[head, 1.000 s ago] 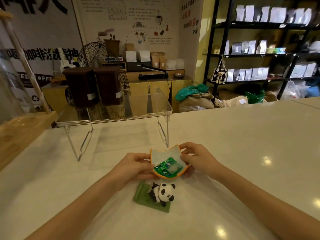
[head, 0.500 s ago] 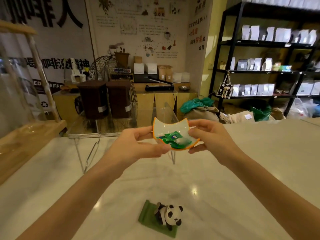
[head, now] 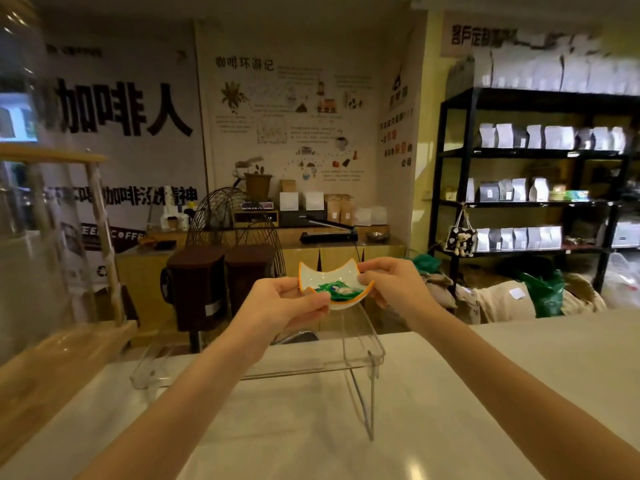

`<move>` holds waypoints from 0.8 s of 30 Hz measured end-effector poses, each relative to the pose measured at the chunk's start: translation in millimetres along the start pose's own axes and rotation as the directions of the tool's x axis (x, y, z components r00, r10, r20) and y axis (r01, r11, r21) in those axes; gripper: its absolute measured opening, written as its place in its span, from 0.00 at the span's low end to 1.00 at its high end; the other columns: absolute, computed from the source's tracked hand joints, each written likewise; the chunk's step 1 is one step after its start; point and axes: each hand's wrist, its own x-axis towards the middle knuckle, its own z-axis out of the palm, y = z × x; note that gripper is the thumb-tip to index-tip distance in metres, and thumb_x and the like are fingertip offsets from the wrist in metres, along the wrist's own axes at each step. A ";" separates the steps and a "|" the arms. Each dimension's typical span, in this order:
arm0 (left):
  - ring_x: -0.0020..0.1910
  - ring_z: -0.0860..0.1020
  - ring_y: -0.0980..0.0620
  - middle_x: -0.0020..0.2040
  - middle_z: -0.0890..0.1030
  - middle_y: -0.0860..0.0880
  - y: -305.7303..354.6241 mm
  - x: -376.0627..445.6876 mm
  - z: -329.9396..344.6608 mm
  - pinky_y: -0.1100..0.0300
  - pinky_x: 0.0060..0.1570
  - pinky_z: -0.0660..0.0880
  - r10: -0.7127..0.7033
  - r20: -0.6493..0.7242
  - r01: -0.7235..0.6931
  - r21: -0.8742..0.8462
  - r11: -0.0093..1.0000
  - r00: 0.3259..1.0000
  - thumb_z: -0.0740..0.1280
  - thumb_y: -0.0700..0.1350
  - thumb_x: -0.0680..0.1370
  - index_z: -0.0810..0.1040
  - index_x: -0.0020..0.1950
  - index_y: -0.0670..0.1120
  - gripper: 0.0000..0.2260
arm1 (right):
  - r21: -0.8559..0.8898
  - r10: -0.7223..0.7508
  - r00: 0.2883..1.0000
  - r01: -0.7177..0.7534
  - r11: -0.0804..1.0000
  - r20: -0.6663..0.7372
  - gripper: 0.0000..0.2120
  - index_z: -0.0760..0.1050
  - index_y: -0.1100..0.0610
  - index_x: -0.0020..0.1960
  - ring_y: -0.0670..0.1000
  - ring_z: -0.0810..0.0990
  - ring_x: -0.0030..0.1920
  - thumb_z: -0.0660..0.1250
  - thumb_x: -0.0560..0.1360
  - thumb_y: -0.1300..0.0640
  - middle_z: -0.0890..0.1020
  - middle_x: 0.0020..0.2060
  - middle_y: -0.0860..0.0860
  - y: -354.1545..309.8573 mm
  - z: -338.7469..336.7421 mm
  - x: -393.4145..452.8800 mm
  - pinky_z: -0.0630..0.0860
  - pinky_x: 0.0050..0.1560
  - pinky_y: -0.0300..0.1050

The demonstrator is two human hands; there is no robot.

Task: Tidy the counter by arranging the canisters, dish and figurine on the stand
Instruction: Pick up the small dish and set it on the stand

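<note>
Both my hands hold a small white dish [head: 320, 277] with an orange rim and two pointed corners; green wrapped sweets lie in it. My left hand [head: 280, 304] grips its left edge and my right hand [head: 389, 284] its right edge. The dish hangs in the air just above the right part of the clear acrylic stand [head: 363, 355]. Two dark brown canisters [head: 197, 285] [head: 247, 275] stand side by side on the stand's left part. The panda figurine is out of view.
A wooden shelf [head: 52, 368] with a large glass vessel borders the white counter [head: 519, 375] on the left. Behind the counter are a wire basket, a cabinet with boxes, sacks on the floor and black shelving with bags.
My hands lifted the dish off the counter and carried it forward, up over the stand. The view tilted up, so the panda figurine dropped out of sight.
</note>
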 end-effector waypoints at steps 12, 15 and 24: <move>0.41 0.80 0.51 0.49 0.80 0.40 -28.2 57.5 -3.5 0.66 0.36 0.80 -0.178 -0.016 0.179 0.113 0.977 0.984 0.67 0.33 0.71 0.73 0.57 0.32 0.15 | -0.146 0.071 0.997 -0.070 0.987 0.006 0.10 0.81 0.60 0.51 0.55 0.79 0.55 0.65 0.73 0.59 0.83 0.52 0.57 38.8 20.1 52.3 0.74 0.61 0.53; 0.41 0.80 0.51 0.55 0.79 0.38 -32.2 67.4 -3.1 0.65 0.36 0.79 -0.212 -0.044 0.216 0.152 0.965 0.976 0.67 0.34 0.72 0.72 0.59 0.32 0.17 | -0.138 0.082 0.997 -0.083 0.987 -0.008 0.12 0.81 0.60 0.52 0.54 0.77 0.56 0.61 0.75 0.57 0.82 0.53 0.56 46.5 22.2 57.0 0.72 0.61 0.50; 0.40 0.79 0.52 0.46 0.79 0.40 -40.7 80.0 -7.0 0.67 0.33 0.79 -0.233 -0.070 0.240 0.128 0.962 0.970 0.67 0.35 0.73 0.74 0.58 0.32 0.15 | -0.155 0.119 0.993 -0.115 0.981 0.018 0.20 0.76 0.53 0.61 0.57 0.66 0.69 0.54 0.76 0.47 0.76 0.64 0.53 61.8 29.5 60.3 0.59 0.71 0.59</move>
